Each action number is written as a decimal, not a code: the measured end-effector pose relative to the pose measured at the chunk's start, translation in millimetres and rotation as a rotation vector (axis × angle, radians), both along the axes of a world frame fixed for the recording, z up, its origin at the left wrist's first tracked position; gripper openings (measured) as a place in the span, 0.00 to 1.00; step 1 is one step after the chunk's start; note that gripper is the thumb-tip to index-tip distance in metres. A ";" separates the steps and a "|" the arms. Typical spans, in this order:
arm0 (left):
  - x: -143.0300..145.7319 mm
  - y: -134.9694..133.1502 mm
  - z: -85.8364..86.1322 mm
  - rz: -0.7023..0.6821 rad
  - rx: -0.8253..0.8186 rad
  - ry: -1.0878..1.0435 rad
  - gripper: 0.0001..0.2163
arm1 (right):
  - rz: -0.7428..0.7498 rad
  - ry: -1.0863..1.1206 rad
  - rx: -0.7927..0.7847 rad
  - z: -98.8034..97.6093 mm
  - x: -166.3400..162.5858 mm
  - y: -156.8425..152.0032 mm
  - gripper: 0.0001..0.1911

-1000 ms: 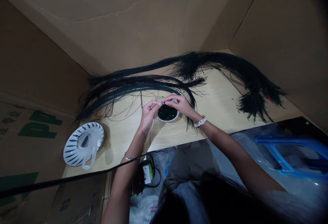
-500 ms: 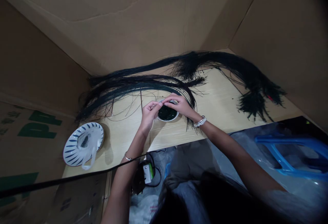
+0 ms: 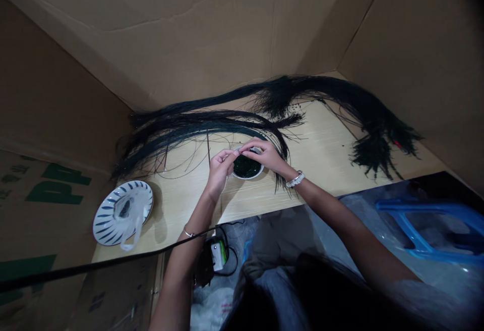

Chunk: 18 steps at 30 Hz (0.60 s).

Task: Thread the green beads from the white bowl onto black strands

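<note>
From the head camera: left hand (image 3: 217, 175) and right hand (image 3: 269, 155) meet fingertip to fingertip, thumbs and fingers drawn together on each; whatever they might be pinching is too small to make out. And right under that grip, just on the near side, sits the bowl (image 3: 248, 177), small, round, white-rimmed, packed with dark fill (image 3: 246, 166) that glints greenish-black, grainy and glossy! Beyond the grip, look at the strands (image 3: 212, 117), long, fine, near-black with a blue-green sheen, arcing from far left round past the right hand, frayed at the ends. Farther back lies another bundle (image 3: 212, 100), sweeping well right of the grip into thick, ragged tufts (image 3: 372, 152), a speck of red among them. Down left, well apart from the grip, a blue-striped plate (image 3: 101, 222) bears a whitish bag (image 3: 130, 215).
</note>
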<state>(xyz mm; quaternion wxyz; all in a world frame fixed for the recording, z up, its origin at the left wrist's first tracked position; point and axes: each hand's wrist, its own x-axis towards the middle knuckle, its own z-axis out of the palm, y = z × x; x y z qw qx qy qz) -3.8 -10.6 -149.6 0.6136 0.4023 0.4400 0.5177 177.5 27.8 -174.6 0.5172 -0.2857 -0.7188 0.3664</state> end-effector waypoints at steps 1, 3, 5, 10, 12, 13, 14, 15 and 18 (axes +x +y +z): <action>0.1 0.1 -0.1 0.002 -0.002 -0.002 0.19 | -0.001 -0.002 -0.003 -0.2 0.0 0.0 0.06; 0.1 0.1 -0.4 0.004 -0.008 -0.004 0.19 | -0.004 -0.004 -0.012 -0.2 -0.2 -0.1 0.06; 0.0 0.2 -0.7 0.005 -0.015 -0.006 0.19 | -0.007 -0.006 -0.026 0.3 -0.3 -0.4 0.07; -0.3 0.0 -1.0 0.004 -0.035 -0.019 0.19 | -0.001 0.014 -0.028 2.0 -0.4 -1.4 0.07; -0.4 0.0 -1.2 0.004 -0.035 -0.023 0.19 | 0.004 0.026 -0.023 2.4 -0.4 -1.4 0.07; -0.4 0.0 -1.3 0.003 -0.033 -0.024 0.19 | 0.006 0.029 -0.023 2.5 -0.5 -1.3 0.07; -0.4 0.0 -1.4 0.002 -0.031 -0.024 0.19 | 0.006 0.028 -0.025 2.5 -0.5 -1.2 0.07; -0.4 0.0 -1.5 0.001 -0.029 -0.025 0.20 | 0.006 0.024 -0.030 2.5 -0.5 -1.1 0.07; -0.3 0.2 -1.9 0.002 -0.033 -0.026 0.20 | 0.002 0.011 -0.041 2.1 -0.6 -0.9 0.08</action>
